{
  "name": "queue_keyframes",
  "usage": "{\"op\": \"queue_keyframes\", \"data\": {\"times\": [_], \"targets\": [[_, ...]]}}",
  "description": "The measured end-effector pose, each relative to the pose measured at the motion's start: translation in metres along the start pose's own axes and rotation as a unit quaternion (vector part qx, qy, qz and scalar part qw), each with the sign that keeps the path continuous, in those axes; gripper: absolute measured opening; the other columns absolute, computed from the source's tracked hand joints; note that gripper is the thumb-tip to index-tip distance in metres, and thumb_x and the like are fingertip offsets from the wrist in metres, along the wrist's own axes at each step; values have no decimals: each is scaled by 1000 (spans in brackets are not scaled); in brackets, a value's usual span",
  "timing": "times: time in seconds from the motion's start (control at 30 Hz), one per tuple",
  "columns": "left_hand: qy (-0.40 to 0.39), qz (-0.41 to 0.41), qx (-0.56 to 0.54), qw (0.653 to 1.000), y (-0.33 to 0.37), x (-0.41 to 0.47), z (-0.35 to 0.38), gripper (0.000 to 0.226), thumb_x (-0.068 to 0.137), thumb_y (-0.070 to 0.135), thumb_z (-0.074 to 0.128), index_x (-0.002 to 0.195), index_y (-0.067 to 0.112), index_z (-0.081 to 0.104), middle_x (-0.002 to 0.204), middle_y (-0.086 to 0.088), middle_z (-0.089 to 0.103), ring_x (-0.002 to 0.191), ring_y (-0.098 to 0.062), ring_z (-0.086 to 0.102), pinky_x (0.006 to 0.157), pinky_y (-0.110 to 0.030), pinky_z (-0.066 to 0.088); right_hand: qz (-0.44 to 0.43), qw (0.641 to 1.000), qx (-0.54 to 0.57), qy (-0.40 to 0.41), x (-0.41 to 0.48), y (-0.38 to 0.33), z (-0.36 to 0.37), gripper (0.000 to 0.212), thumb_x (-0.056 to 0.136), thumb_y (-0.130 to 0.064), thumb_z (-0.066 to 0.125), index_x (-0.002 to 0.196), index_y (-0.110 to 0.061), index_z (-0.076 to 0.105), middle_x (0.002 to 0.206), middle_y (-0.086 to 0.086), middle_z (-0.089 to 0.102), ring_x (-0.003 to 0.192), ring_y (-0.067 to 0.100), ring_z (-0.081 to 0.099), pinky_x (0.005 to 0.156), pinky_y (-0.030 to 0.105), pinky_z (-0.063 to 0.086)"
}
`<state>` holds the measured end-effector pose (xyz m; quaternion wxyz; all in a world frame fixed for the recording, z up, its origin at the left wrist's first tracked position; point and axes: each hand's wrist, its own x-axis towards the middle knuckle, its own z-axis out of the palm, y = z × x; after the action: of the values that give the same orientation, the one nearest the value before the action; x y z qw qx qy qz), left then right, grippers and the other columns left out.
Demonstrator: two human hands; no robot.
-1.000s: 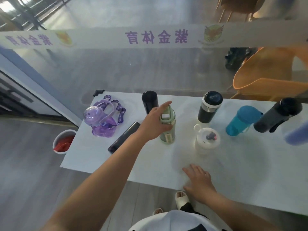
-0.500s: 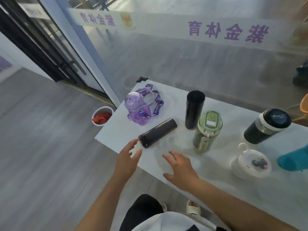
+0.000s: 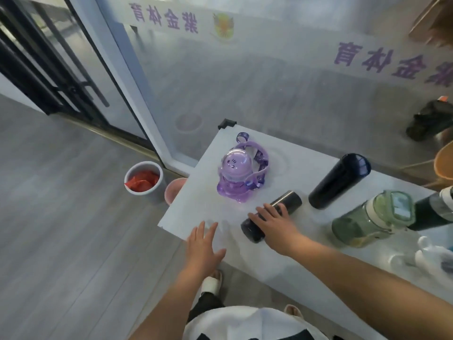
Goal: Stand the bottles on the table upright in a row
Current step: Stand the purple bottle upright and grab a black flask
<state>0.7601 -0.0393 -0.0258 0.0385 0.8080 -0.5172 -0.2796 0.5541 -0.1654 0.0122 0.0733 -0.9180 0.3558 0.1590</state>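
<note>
A dark flask lies on its side on the white table, near the front left corner. My right hand rests flat on top of it, fingers spread over its middle. My left hand hovers open at the table's front edge, holding nothing. A purple bottle with a strap stands behind the flask. A tall black bottle and a green bottle stand to the right. A dark bottle is partly cut off at the right edge.
A white lidded cup sits at the right edge, blurred. On the floor left of the table stand a white bin with red contents and a pink cup. A glass wall rises just behind the table.
The view has swung left. My right hand has moved onto the lying flask. My left hand has come off the green bottle and moved to the table's front left edge.
</note>
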Motion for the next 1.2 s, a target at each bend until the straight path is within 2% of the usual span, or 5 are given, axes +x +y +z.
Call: {"op": "queue_keyframes", "data": {"times": [0.33,0.57,0.63,0.9,1.2], "targets": [[-48,104,73,991,-37,63,-52,79,88,49,57,153,38,13,164,-5,3,150,-30,3,121,-48,9,124,963,120,207,3,-39,-10,80,58,-27,80,130,-21,48,126,4,59,115,30,57,95,46,42],[-88,138,105,981,-30,82,-56,82,86,54,58,153,41,12,164,-4,0,150,-29,0,118,-53,11,370,616,552,423,-18,-50,-49,79,65,-20,89,132,-19,47,122,-1,56,109,12,57,92,24,52],[-99,139,112,979,-26,85,-55,82,86,55,58,152,41,12,164,-3,-1,150,-29,-1,118,-54,11,400,575,565,436,-20,-50,-48,81,65,-20,89,133,-21,45,125,0,56,113,15,57,94,32,53],[-98,137,113,979,-25,93,-59,82,84,56,60,152,39,18,163,-3,6,150,-27,7,117,-49,15,407,610,528,429,-18,-55,-40,78,65,-20,88,129,-26,45,125,-4,54,111,6,54,95,35,53],[-33,127,-184,974,6,109,-112,105,71,47,82,152,21,22,158,-3,29,145,-23,26,118,-45,25,396,650,515,395,-25,-54,-44,94,63,-28,90,138,-32,35,134,-6,47,121,13,50,101,38,49]]}}
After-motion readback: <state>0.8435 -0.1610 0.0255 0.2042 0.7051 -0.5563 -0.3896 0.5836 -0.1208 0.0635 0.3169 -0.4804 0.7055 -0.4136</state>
